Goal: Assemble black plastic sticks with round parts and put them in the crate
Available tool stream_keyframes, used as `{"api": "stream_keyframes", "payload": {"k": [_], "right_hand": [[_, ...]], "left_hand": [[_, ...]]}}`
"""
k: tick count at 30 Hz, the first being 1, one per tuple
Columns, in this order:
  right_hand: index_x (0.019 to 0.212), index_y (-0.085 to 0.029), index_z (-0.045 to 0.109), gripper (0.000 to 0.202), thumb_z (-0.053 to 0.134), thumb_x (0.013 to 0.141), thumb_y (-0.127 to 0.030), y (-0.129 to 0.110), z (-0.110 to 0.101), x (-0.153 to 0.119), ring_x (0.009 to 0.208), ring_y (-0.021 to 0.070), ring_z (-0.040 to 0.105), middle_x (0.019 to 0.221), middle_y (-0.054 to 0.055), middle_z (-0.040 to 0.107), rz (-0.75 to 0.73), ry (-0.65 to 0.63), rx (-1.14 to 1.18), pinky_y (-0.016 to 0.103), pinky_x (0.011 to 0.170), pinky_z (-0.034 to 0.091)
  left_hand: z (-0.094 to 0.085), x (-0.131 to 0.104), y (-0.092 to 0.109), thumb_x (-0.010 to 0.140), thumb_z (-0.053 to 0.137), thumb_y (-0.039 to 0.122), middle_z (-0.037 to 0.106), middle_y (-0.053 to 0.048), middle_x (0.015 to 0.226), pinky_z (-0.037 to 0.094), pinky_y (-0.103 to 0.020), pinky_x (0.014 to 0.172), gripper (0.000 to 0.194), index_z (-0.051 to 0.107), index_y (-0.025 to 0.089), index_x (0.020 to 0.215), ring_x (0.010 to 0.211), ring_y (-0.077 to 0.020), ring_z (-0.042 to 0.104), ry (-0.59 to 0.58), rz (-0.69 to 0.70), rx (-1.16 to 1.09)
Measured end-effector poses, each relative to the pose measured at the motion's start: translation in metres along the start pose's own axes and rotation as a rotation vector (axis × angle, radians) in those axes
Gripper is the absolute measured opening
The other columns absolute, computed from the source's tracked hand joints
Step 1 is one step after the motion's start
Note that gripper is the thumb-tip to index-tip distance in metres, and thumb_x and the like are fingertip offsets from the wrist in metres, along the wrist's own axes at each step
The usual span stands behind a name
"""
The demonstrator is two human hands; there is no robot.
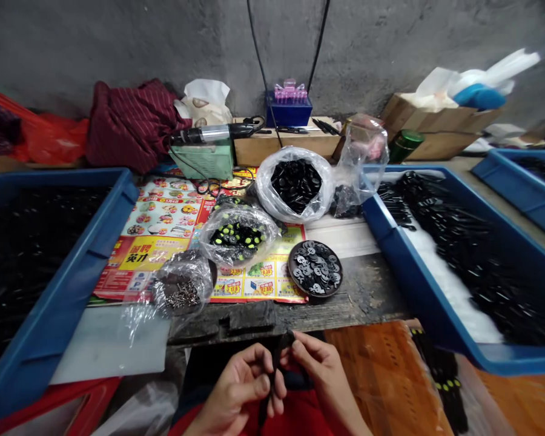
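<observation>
Just below the bench's front edge, my left hand (247,384) is closed round a slim, dark, elongated part (275,357) whose exact kind I cannot make out. The fingertips of my right hand (320,369) pinch its upper end. Closest to the hands on the bench are a round dish (292,280) of small grey flat pieces and an open plastic bag of small metal screws or pins (182,294). Behind these, one bag holds black pieces with yellow-green dots (236,235), and a larger bag holds glossy black pieces (296,183).
A blue bin (104,245) of dark parts flanks the bench on the left. Another blue bin (406,254) with long black parts stands right. A handheld power tool (209,133) rests on a green box (204,160) at the back. Orange sheeting (386,369) lies at lower right.
</observation>
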State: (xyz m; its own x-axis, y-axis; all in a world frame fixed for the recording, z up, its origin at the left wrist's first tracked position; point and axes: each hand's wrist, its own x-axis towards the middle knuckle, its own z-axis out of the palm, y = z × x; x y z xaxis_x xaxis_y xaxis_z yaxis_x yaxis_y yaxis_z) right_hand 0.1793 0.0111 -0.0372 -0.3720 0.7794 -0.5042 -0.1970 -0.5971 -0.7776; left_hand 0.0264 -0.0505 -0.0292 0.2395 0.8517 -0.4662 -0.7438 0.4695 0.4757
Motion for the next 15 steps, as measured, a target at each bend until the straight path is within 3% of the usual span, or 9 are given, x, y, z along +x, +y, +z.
{"api": "stream_keyframes", "payload": {"k": [5, 9, 12, 15], "right_hand": [[0.087, -0.016, 0.079, 0.037, 0.079, 0.07, -0.048, -0.004, 0.004, -0.004, 0.07, 0.0197, 0.067, 0.077, 0.008, 0.075, -0.008, -0.073, -0.055, 0.027, 0.067, 0.054], [0.087, -0.01, 0.077, 0.047, 0.074, 0.071, -0.054, -0.003, 0.007, -0.005, 0.049, 0.0159, 0.06, 0.056, 0.004, 0.065, 0.055, -0.135, 0.015, 0.025, 0.05, 0.048], [0.085, -0.008, 0.076, 0.05, 0.072, 0.072, -0.056, -0.001, 0.006, -0.004, 0.04, 0.0105, 0.049, 0.049, 0.001, 0.057, 0.137, -0.18, 0.109, 0.02, 0.042, 0.039], [0.072, -0.009, 0.075, 0.042, 0.076, 0.069, -0.052, -0.001, 0.002, -0.003, 0.049, 0.0097, 0.05, 0.056, 0.002, 0.06, 0.106, -0.1, 0.117, 0.019, 0.048, 0.039]], "left_hand": [[-0.002, 0.003, -0.008, 0.066, 0.083, 0.027, 0.07, -0.006, 0.064, 0.041, -0.016, 0.043, 0.034, 0.052, 0.016, 0.075, 0.047, -0.0129, 0.063, -0.027, -0.023, -0.014], [-0.003, 0.007, -0.012, 0.066, 0.082, 0.031, 0.071, -0.007, 0.066, 0.044, -0.019, 0.045, 0.034, 0.052, 0.016, 0.074, 0.05, -0.0157, 0.065, -0.019, -0.026, 0.051], [-0.002, 0.005, -0.006, 0.072, 0.077, 0.034, 0.07, -0.007, 0.071, 0.048, -0.023, 0.056, 0.026, 0.06, 0.015, 0.073, 0.061, -0.0167, 0.065, 0.009, 0.09, 0.329], [0.002, 0.0, 0.009, 0.078, 0.068, 0.024, 0.069, -0.005, 0.073, 0.048, -0.022, 0.066, 0.01, 0.068, 0.014, 0.075, 0.07, -0.0161, 0.063, 0.068, 0.216, 0.779]]}}
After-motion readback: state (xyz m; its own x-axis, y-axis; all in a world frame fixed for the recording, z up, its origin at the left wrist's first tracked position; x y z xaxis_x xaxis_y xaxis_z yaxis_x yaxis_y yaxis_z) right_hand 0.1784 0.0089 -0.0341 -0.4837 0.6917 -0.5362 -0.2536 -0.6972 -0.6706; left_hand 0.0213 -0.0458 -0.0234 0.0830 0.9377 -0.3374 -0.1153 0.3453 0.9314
